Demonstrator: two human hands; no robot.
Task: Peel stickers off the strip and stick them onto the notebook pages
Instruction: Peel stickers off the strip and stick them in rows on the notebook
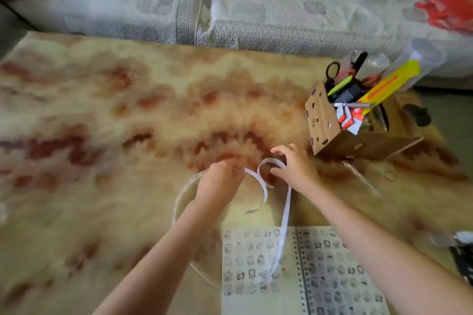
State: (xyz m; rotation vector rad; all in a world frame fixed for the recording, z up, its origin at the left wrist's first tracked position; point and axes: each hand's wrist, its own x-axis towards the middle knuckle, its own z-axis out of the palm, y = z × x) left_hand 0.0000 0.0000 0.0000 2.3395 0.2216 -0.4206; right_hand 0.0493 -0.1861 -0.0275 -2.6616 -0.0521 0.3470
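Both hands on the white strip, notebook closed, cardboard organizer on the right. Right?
No: the head view shows the notebook open, stickered pages either side of its spiral. Left hand and right hand hold the white strip; cardboard organizer on the right.

Soft daylight, motion-blurred, edges warped

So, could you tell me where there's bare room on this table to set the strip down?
Bare: the table left of the left hand, and the stretch toward the sofa. Crowded: by the cardboard organiser and over the notebook.
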